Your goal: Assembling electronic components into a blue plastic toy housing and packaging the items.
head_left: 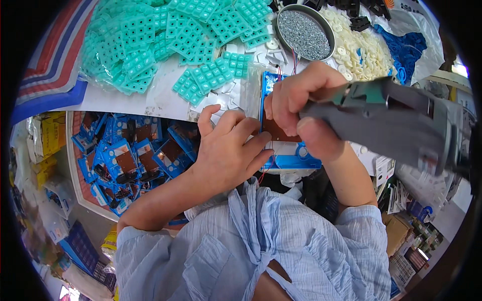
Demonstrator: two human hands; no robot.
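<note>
The person wears a light blue shirt (261, 251) with fine pale stripes, of thin, crinkled cloth that gathers in soft folds across the chest. Its front shows a seam line down the middle and a patch pocket on one side. The 2 short sleeves end near the elbows, leaving both forearms bare. The left hand (228, 150) and right hand (301, 100) are bare, with no gloves, rings or watch in view.

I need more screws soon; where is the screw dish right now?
The round metal screw dish sits at the top of the head view, right of centre, between the teal keypads and white discs.
</note>
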